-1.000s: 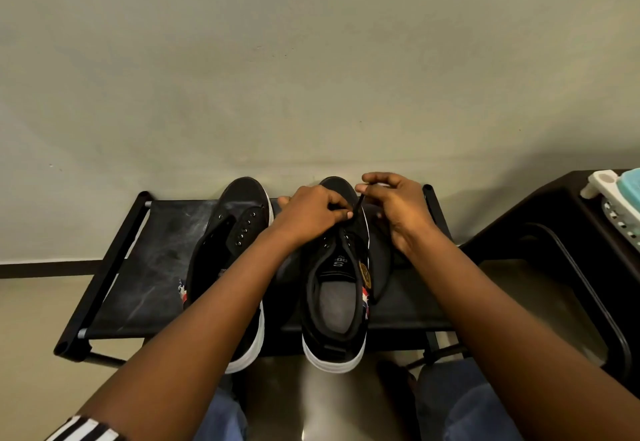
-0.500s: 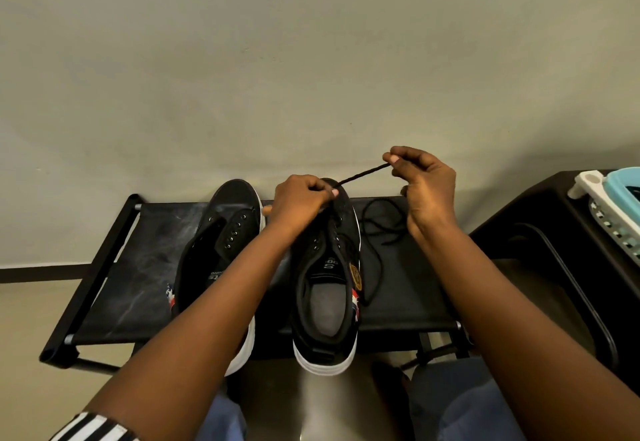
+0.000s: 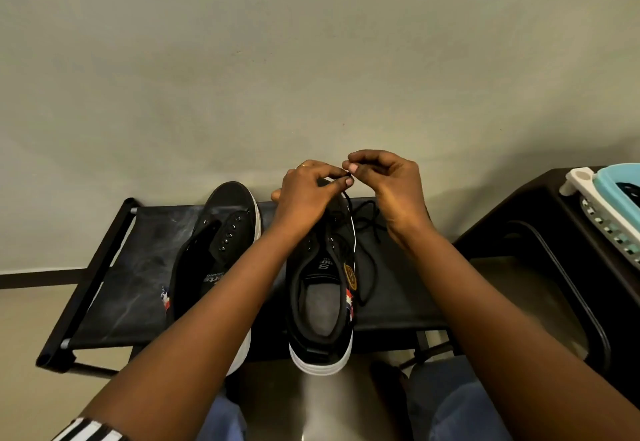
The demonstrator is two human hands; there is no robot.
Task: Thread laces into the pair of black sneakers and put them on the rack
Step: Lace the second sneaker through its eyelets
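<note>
Two black sneakers stand side by side on the black fabric shelf of the rack (image 3: 114, 267), toes toward the wall, heels hanging over the rack's front edge. The left sneaker (image 3: 211, 253) sits near the middle of the shelf and has no lace; its row of metal eyelets is bare and its tongue lies open. The right sneaker (image 3: 322, 302) stands just beside it, toward the rack's right end, with a grey insole showing and a round yellow badge on its side.

One black lace (image 3: 363, 229) is in view. It runs from the upper eyelets of the right sneaker, and its slack lies in loose loops on the shelf by that shoe's right side, one loop trailing back toward the heel.

Both hands meet above the toe end of the right sneaker, at the rack's back edge. The left hand (image 3: 304, 194) is closed, thumb and forefinger pinching the lace; a ring shows on one finger. The right hand (image 3: 388, 184) is also closed, its fingertips pinched on the lace end, touching the left hand's fingertips.

At the right edge stands a dark side table (image 3: 540, 218) carrying one pale blue and white plastic container (image 3: 609, 198); its contents cannot be made out.
</note>
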